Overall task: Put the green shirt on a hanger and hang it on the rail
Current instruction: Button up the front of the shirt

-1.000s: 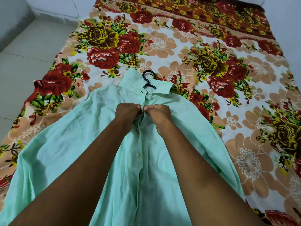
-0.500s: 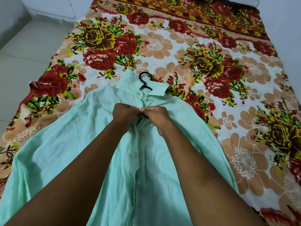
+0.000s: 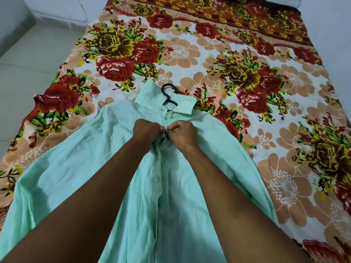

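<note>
— Both hands meet on the placket: the left hand (image 3: 146,130) and the right hand (image 3: 183,132) have their fingers curled, pinching the fabric just below the collar (image 3: 167,100).

— Where's the green shirt (image 3: 79,158)?

— Spread front-up on the floral bedsheet (image 3: 247,54), collar pointing away. The black hanger (image 3: 168,93) is inside it, only its hook poking out at the neck.

— Any buttons?

— One white button (image 3: 156,179) shows lower down the front.

A floral bedsheet (image 3: 218,59) (red and yellow roses) covers the bed, beside a pale tiled floor (image 3: 28,59)
</note>
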`<action>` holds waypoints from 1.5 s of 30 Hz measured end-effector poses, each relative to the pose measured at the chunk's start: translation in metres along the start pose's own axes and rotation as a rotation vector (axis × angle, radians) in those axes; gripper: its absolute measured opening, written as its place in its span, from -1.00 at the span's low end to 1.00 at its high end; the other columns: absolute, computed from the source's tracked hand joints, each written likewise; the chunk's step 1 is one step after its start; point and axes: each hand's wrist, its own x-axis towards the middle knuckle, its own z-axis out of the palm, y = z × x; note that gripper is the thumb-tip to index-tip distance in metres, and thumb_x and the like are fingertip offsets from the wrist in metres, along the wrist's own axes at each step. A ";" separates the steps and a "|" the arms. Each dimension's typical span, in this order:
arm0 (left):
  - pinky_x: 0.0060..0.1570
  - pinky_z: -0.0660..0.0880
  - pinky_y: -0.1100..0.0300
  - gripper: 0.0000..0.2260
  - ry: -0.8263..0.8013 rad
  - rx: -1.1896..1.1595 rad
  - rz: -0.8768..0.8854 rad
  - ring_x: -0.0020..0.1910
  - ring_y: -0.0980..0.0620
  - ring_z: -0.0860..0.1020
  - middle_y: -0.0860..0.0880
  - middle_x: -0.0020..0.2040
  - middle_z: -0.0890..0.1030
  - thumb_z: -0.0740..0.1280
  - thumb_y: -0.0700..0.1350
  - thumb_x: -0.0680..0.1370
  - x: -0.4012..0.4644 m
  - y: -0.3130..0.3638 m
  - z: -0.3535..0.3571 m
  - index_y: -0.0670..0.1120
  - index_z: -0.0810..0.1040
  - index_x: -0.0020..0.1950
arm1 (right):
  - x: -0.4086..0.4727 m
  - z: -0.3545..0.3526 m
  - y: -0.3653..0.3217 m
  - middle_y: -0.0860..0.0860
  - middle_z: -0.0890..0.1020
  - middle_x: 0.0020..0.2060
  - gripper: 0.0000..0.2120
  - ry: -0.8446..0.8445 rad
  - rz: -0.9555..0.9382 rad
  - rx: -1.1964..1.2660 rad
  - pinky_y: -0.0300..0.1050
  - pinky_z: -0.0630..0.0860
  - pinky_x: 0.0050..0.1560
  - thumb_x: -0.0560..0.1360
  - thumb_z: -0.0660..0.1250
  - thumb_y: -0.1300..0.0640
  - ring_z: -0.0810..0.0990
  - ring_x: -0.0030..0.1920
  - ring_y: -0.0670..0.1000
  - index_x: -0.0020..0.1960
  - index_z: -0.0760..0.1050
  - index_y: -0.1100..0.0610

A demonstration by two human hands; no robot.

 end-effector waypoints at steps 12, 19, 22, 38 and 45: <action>-0.18 0.56 0.07 -0.81 0.068 0.514 0.588 -0.10 -0.13 0.62 -0.13 -0.07 0.66 0.49 -0.11 0.41 0.016 0.035 0.005 -0.09 0.60 -0.02 | 0.037 -0.008 -0.026 0.06 0.76 -0.09 -0.64 0.149 0.031 -0.067 0.11 0.69 -0.08 0.34 0.61 -0.08 0.73 -0.11 0.14 0.01 0.70 0.13; -0.43 0.25 0.15 -0.71 0.063 0.709 0.551 -0.09 -0.19 0.61 -0.20 -0.17 0.61 0.46 0.03 0.40 0.038 0.034 0.012 -0.17 0.50 -0.17 | 0.046 -0.003 -0.030 0.09 0.75 -0.03 -0.74 0.121 0.059 -0.169 0.09 0.66 0.01 0.42 0.54 -0.01 0.69 0.01 0.16 0.03 0.71 0.12; -0.26 0.44 0.12 -0.76 0.061 0.727 0.536 -0.04 -0.19 0.62 -0.23 -0.13 0.66 0.52 -0.10 0.42 0.040 0.039 0.009 -0.27 0.61 -0.12 | 0.048 -0.002 -0.031 0.08 0.75 0.00 -0.72 0.119 0.109 -0.066 0.12 0.66 0.04 0.42 0.51 0.02 0.70 0.01 0.16 0.07 0.70 0.12; -0.12 0.63 0.03 -0.84 0.055 0.103 0.349 -0.23 -0.07 0.58 -0.07 -0.24 0.63 0.32 -0.17 0.32 0.033 0.027 0.006 -0.13 0.66 -0.18 | 0.048 -0.002 -0.032 0.03 0.73 -0.06 -0.67 0.085 0.238 0.198 0.04 0.69 -0.02 0.36 0.58 0.04 0.70 -0.11 0.11 0.06 0.68 0.16; -0.16 0.68 0.08 -0.94 0.073 0.083 0.279 -0.34 -0.07 0.61 -0.11 -0.29 0.61 0.38 -0.23 0.47 0.032 0.025 0.009 -0.14 0.60 -0.20 | 0.055 0.004 -0.046 0.13 0.72 -0.08 -0.72 0.025 0.352 0.285 0.07 0.71 -0.05 0.32 0.57 0.19 0.70 -0.11 0.12 -0.02 0.63 0.25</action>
